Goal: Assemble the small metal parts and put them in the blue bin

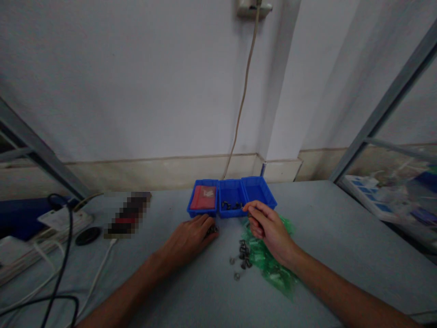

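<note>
My left hand (194, 233) rests on the table with its fingers curled round several small metal parts (212, 229), just in front of the left blue bin (202, 212). My right hand (268, 225) is closed in a pinch above a green plastic bag (273, 269); what its fingers hold is too small and dark to make out. It is at the front of the middle blue bin (231, 213) and the right blue bin (256, 187). Dark screw-like pieces (227, 206) lie in the middle bin. Between my hands is a loose pile of similar metal pieces (244, 254), partly beside the bag.
A red packet (202, 198) fills the left bin. On the left lie a blurred-out phone-like object (129, 216) with a white cable, a black round disc (88, 236) and a power strip (20, 264) with cords. A white tray (370, 198) stands beyond the right frame bar.
</note>
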`<state>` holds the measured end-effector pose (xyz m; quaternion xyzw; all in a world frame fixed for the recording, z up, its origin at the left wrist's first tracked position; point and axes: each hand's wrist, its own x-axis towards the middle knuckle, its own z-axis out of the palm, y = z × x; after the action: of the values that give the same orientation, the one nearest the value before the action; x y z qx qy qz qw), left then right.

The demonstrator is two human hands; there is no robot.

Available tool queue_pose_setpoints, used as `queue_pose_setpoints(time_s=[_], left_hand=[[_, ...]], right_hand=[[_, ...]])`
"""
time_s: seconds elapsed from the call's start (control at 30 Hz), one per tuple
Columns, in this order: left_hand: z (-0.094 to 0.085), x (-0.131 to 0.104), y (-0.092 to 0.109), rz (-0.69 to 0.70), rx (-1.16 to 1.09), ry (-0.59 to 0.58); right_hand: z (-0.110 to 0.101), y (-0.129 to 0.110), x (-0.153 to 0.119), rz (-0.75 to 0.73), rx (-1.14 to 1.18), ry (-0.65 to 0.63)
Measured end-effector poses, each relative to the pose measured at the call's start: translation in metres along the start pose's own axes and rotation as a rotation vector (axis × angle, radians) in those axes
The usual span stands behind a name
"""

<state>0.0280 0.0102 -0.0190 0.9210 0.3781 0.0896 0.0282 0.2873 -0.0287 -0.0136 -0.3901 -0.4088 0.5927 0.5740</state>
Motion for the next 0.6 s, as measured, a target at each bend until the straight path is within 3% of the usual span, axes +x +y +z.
queue_pose_setpoints(time_s=[0.6], left_hand=[[-0.0053, -0.0003, 0.0029, 0.051, -0.009, -0.008]], right_hand=[[0.0006, -0.0005, 0.0002, 0.000, 0.000, 0.011]])
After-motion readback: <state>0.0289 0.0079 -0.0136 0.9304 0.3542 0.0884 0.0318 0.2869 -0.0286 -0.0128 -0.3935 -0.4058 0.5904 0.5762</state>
